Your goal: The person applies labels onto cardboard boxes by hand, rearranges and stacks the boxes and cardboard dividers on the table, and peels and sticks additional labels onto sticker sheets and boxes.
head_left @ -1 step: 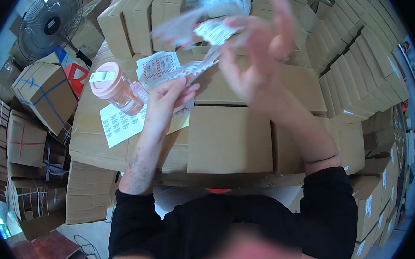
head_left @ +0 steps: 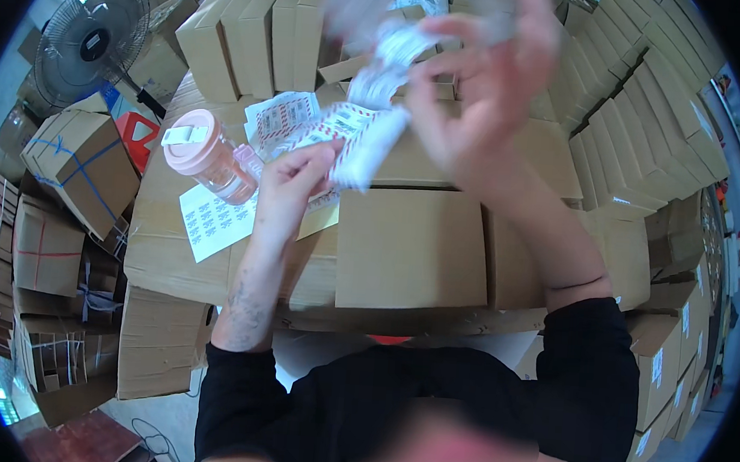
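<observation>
My left hand [head_left: 298, 174] pinches a white sheet of printed labels [head_left: 349, 131] with red-striped edges over the left middle of the table. Raised beyond it to the right, my right hand [head_left: 487, 89] is smeared by motion. Its thumb and finger close on the far end of a curling white printed strip [head_left: 390, 61]. Where the strip meets the sheet is blurred. A see-through greyish blur crosses the top beside my right hand, and I cannot make out what it is. Below my right forearm lies a closed brown cardboard box [head_left: 411, 251].
A pink lidded cup [head_left: 208, 155] stands left of my left hand, by label sheets [head_left: 212, 224]. Upright flat boxes [head_left: 246, 38] line the far edge; stacked boxes [head_left: 642, 138] rise at the right. A black fan [head_left: 92, 40] and a red container [head_left: 139, 138] are at the far left.
The label sheet in my left hand has swung open to the right. My right hand has shifted slightly right, drawing the strip out. The see-through blur has moved up and right.
</observation>
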